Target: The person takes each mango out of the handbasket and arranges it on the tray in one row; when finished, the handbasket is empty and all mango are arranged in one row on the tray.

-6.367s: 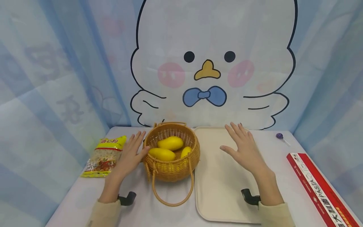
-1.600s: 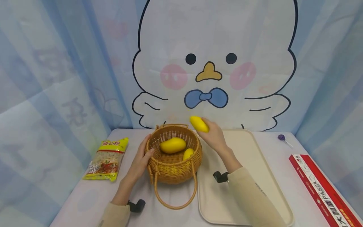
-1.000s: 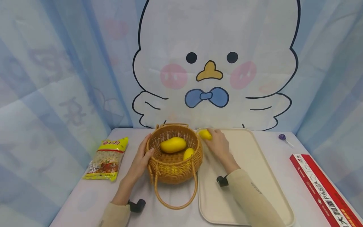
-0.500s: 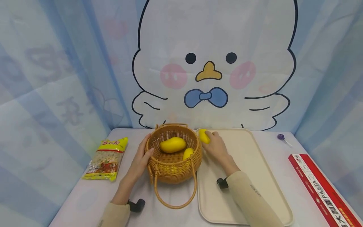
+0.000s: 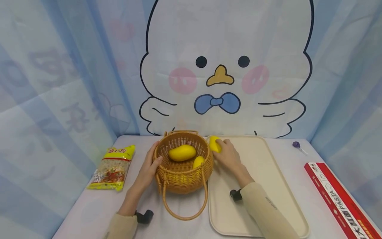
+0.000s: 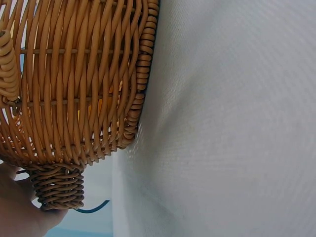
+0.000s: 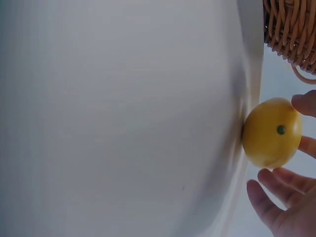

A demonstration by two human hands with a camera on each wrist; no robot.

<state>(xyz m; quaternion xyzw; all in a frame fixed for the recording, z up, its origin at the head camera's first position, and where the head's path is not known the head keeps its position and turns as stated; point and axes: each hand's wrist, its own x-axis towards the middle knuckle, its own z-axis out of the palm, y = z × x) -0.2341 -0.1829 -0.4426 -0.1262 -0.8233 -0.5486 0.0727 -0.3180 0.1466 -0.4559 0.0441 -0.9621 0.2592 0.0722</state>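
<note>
A wicker basket [image 5: 183, 184] stands left of the cream tray [image 5: 256, 215], holding a yellow mango [image 5: 182, 152] and a second mango [image 5: 198, 162], partly hidden by the front rim. My left hand [image 5: 150, 162] grips the basket's left side, thumb over the rim. At the tray's far left corner, my right hand [image 5: 228, 154] has thumb and fingers about another mango [image 5: 215, 144]. In the right wrist view that mango [image 7: 269, 134] rests on the tray, green stem spot showing; the thumb and some fingertips touch it. The left wrist view shows the basket's woven wall [image 6: 79, 89] close up.
A yellow-ended food packet [image 5: 111, 167] lies at the left. On the right are a purple lollipop [image 5: 296, 144] and a long red pasta box [image 5: 340, 199]. The basket's loop handle [image 5: 185, 218] hangs down in front. A printed curtain [image 5: 221, 122] closes off the back.
Both hands were spread and holding nothing at first. My left hand took hold of the basket; my right carried a mango out and lowered it onto the tray, then turned it slightly.
</note>
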